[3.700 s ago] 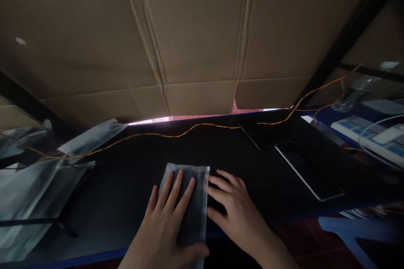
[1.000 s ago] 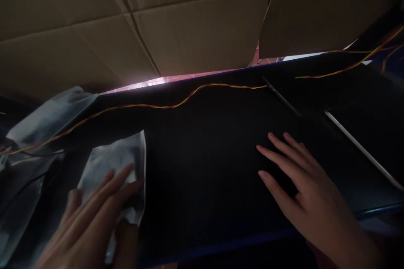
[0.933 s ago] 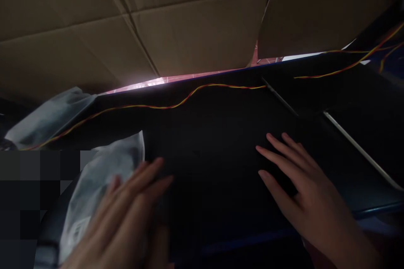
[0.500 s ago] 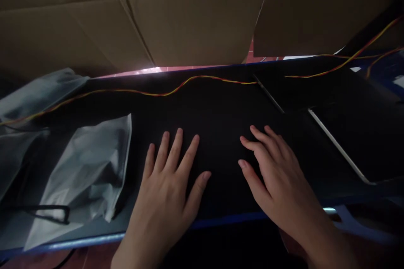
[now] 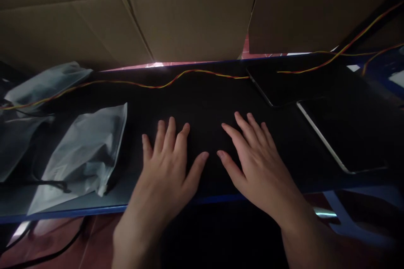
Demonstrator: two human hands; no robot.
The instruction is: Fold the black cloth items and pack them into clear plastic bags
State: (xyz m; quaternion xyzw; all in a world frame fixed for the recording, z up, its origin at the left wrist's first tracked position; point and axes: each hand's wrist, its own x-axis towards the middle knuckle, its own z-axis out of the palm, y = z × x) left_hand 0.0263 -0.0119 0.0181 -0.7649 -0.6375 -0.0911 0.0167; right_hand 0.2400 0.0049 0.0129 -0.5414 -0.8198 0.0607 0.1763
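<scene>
My left hand [image 5: 167, 164] lies flat and open on the dark table top [image 5: 208, 105], fingers spread, holding nothing. Beside it my right hand [image 5: 252, 159] also rests flat and open, its thumb close to the left thumb. A grey plastic pouch [image 5: 82, 155] lies on the table to the left of my left hand, apart from it. Two dark flat tablets sit to the right: one with a pale edge [image 5: 341, 138] and one further back [image 5: 277, 88].
More grey plastic bags [image 5: 28, 109] pile up at the far left. A red-and-yellow twisted wire [image 5: 189, 75] runs along the table's back edge. Cardboard sheets [image 5: 189, 21] form a wall behind. A black cable [image 5: 50, 184] crosses the front left. Below is a reddish floor.
My left hand let go of the grey pouch at the left and moved to the table's middle beside my right hand. The view shifted rightward and the tablets came back into sight.
</scene>
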